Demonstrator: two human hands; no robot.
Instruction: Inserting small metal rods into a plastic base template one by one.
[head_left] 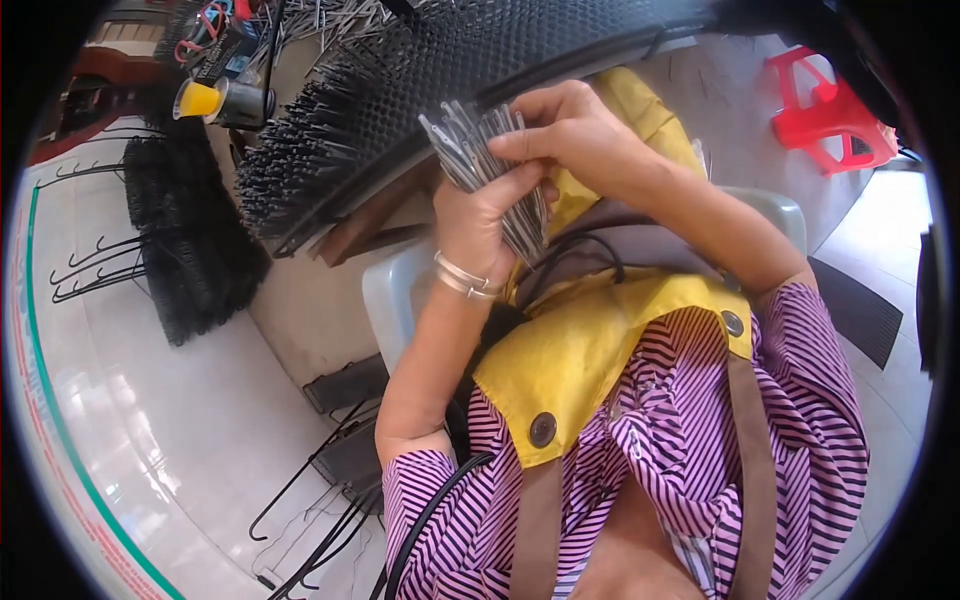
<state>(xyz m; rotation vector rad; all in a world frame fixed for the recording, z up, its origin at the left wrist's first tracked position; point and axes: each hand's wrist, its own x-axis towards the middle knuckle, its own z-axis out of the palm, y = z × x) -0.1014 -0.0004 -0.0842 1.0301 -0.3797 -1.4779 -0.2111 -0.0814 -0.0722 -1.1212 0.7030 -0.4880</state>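
My left hand (468, 225) is wrapped round a bundle of thin grey metal rods (462, 145), held at a slant above my lap. Their upper ends fan out a little, and the lower ends stick out below my fist. With thumb and fingers closed, my right hand (575, 130) pinches rods at the bundle's upper right side; how many it grips is hidden. Just beyond both hands lies a long black panel (480, 50) full of holes. Similar dark rods (305, 150) stand densely packed in its left part.
Loose rods (335, 25) lie heaped behind the panel. A yellow cup (200, 99) sits at the far left, above black bristly pieces with hooked wires (190, 235). More hooked wires (300, 475) lie lower left. A red plastic stool (840, 120) stands at the right.
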